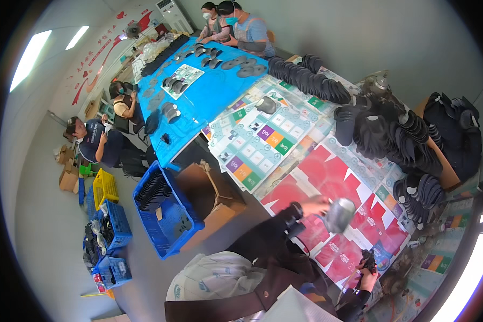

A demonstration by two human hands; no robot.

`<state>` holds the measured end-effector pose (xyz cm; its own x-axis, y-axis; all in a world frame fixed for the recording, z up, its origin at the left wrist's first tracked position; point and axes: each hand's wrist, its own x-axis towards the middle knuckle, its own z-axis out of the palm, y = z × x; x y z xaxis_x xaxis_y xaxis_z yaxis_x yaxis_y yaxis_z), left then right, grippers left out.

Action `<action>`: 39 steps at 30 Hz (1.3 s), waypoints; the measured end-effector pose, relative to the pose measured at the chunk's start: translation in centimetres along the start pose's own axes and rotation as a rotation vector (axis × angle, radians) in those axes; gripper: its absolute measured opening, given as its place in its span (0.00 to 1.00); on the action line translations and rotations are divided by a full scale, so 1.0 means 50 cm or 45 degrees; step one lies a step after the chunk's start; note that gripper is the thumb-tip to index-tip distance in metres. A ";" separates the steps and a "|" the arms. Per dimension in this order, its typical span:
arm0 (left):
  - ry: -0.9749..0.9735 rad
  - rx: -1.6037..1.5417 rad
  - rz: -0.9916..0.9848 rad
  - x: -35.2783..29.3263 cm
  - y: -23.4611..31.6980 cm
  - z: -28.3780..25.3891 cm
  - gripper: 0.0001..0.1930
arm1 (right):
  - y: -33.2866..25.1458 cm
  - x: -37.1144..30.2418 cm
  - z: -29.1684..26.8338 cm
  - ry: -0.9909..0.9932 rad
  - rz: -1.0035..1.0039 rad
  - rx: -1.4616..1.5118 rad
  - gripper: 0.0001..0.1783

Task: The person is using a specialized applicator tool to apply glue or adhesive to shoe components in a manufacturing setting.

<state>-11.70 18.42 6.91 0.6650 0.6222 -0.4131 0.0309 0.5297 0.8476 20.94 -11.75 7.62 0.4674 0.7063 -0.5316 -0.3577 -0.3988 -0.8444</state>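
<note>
Over the red and white printed sheets, my left hand grips a smooth grey curved piece, blurred by motion and shaped like a shallow cup. Lower and to the right, my right hand is closed around a small black handheld tool; its exact kind is hard to make out. A similar grey curved piece lies alone on the green and white printed sheets farther off.
Stacks of dark curved pieces line the table's right side. At left are a blue crate, an open cardboard box and a yellow crate. Several people sit or stand around the blue-covered table beyond.
</note>
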 end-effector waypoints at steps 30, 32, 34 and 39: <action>1.401 1.182 0.375 0.139 0.082 -1.191 0.16 | -0.117 -0.016 0.157 0.123 0.317 -0.470 0.24; 1.384 1.995 0.254 0.155 0.052 -1.246 0.23 | -0.122 -0.004 0.176 -0.048 -0.004 -0.661 0.22; 1.273 1.797 0.329 0.165 0.036 -1.291 0.25 | -0.125 0.007 0.183 0.055 0.160 -0.672 0.20; 1.369 1.491 0.050 0.217 0.058 -1.178 0.14 | -0.119 0.017 0.196 0.005 0.122 -0.561 0.18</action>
<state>-48.34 60.66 -14.70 -0.1198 0.9927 0.0121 0.8969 0.1030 0.4300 15.55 -3.04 12.83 0.4522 0.6523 -0.6083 -0.0214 -0.6739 -0.7385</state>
